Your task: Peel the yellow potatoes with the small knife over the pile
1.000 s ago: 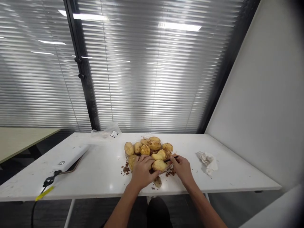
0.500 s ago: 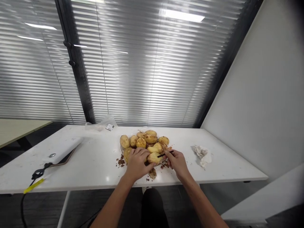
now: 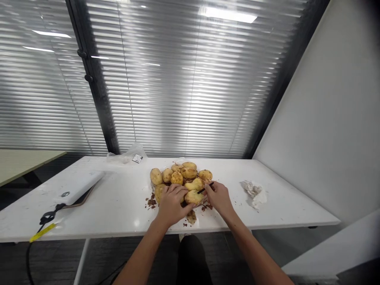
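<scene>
Potatoes (image 3: 156, 176) lie heaped on the counter (image 3: 118, 206) in the lower middle of the frame, and I judge I am working over the nearest one's surface. My left hand (image 3: 173, 202) braces that near potato (image 3: 193, 197) between thumb and fingers; my right hand (image 3: 219, 198) pinches a slim black tool (image 3: 209, 185), slanting down leftward to it. My forearms converge from the bottom edge. The next move seems to call for a firm left hold and a short, light stroke.

I see crumpled white paper (image 3: 259, 197) on the right, a see-through bag (image 3: 125, 156) at the back, a long white box (image 3: 79, 187) on the left, and big blinds (image 3: 160, 87).
</scene>
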{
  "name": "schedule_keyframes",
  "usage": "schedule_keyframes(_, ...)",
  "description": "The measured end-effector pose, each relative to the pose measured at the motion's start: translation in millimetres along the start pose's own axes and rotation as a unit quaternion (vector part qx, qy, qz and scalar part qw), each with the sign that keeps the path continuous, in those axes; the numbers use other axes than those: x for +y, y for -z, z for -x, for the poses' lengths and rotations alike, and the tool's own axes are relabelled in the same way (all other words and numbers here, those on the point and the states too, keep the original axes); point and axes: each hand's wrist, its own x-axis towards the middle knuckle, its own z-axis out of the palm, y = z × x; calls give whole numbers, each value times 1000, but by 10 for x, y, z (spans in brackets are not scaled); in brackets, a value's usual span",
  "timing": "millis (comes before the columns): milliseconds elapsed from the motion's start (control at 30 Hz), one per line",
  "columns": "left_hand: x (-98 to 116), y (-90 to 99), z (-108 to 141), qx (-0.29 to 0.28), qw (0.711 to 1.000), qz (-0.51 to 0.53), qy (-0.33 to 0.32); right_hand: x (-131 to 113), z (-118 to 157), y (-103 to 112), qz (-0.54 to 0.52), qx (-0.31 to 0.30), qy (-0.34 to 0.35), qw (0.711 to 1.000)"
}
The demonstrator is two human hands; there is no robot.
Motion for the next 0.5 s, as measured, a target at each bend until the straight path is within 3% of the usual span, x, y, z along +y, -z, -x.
schedule_keyframes(500, 7, -2, -2, 2, 1000, 1, 2, 83, 6, -47, -94, -26, -31, 995)
